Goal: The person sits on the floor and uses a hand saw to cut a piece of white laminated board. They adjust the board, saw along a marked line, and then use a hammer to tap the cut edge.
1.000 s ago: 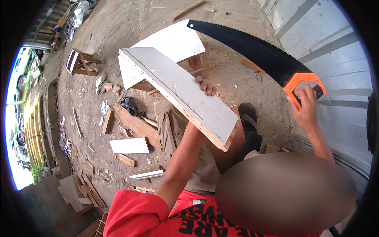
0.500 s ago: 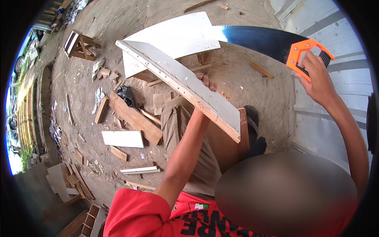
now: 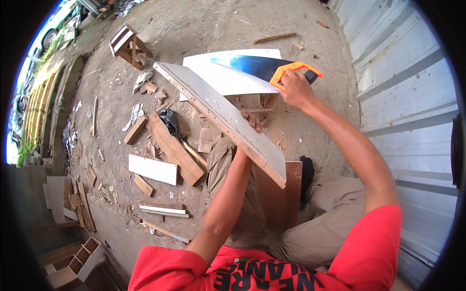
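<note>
My right hand (image 3: 296,90) is closed around the orange and black handle of a handsaw (image 3: 259,65). The blade points left over a white-topped stool or low table (image 3: 233,83); whether it touches the top I cannot tell. My left hand (image 3: 253,122) grips a long white-faced wooden board (image 3: 218,104), its fingers curled over the far edge. Part of that hand is hidden under the board. The board slants from upper left to lower right above my knee, and its raw wood edge faces me. Its upper end overlaps the white top in view.
A brown panel (image 3: 286,194) stands between my legs. Left on the dirt floor lie a wide plank (image 3: 172,148), a white board (image 3: 153,169), a black plastic bag (image 3: 169,121) and wood offcuts. A small wooden stool (image 3: 130,46) stands farther back. Corrugated metal sheeting (image 3: 407,97) bounds the right.
My right hand has swung the handsaw leftward and down, from beside the metal wall to over the white top. My left hand keeps its hold on the board. The view has shifted too.
</note>
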`<state>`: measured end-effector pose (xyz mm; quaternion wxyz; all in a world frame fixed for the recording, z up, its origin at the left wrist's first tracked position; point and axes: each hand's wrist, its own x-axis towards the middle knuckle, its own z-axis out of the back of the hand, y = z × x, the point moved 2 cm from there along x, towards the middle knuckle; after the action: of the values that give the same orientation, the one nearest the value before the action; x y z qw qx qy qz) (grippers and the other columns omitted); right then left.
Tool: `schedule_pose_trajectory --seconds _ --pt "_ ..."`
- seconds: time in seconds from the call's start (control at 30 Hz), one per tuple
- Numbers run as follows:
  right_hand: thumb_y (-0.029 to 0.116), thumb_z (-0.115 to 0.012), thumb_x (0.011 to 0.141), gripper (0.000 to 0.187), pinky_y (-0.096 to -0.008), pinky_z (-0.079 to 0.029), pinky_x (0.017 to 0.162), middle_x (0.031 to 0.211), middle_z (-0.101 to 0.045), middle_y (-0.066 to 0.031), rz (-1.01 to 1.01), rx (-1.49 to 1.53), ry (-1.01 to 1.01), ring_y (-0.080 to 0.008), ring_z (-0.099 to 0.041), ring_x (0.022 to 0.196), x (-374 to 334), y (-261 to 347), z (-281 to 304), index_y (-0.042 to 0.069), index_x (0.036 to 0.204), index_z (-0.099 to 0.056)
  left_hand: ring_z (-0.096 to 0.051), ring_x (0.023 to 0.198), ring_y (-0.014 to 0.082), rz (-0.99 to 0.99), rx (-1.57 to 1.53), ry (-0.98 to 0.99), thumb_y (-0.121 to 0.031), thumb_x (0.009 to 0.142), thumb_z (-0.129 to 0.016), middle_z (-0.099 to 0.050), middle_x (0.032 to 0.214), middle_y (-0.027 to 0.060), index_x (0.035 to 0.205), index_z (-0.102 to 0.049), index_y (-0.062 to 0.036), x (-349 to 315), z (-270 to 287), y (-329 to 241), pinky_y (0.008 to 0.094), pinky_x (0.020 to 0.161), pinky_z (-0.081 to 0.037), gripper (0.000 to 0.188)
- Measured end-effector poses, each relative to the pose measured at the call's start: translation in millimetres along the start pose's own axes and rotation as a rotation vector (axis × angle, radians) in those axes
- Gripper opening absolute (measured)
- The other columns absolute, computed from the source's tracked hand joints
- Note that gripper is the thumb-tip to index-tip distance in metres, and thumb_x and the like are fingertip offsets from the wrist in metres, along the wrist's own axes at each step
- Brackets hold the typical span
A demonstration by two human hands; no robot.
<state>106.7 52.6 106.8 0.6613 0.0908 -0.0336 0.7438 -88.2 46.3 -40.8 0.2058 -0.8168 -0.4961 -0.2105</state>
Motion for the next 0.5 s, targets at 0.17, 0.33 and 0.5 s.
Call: schedule_pose_trajectory --seconds 0.17,0.33,0.5 --pt "0.031 -0.072 0.086 0.038 -0.0456 -0.044 0.092 0.110 -0.058 -0.0167 -0.036 0.032 0.056 -0.0328 -0.061 0.103 21.4 -33.6 -60.2 -0.003 0.099 -0.065 -0.063 0.072 0.0213 0.043 0.080 -0.095 -0.037 0.099 -0.054 -0.061 0.081 0.0047 0.111 -0.052 -0.0091 -1.9 -35.6 -1.4 0.0334 0.067 -0.047 0.030" --pt "0.038 -0.068 0.090 0.042 -0.0466 -0.043 0.092 0.114 -0.060 -0.0166 0.013 0.063 0.076 -0.0314 -0.063 0.102 50.1 -14.4 -88.2 -0.003 0.103 -0.067 -0.064 0.070 0.0230 0.040 0.172 -0.190 -0.038 0.100 -0.052 -0.062 0.080 0.0061 0.113 -0.054 -0.0078 -24.2 -65.1 -21.4 0.0339 0.066 -0.049 0.033" --pt "0.035 -0.068 0.090 0.037 -0.0453 -0.042 0.093 0.113 -0.061 -0.0142 -0.079 0.068 -0.089 -0.0294 -0.060 0.106 45.5 -9.9 -113.4 0.000 0.104 -0.067 -0.062 0.071 0.0230 0.078 0.188 -0.182 -0.040 0.100 -0.051 -0.060 0.081 0.0065 0.114 -0.054 -0.0062 -9.6 -114.3 -26.0 0.0336 0.068 -0.048 0.037"
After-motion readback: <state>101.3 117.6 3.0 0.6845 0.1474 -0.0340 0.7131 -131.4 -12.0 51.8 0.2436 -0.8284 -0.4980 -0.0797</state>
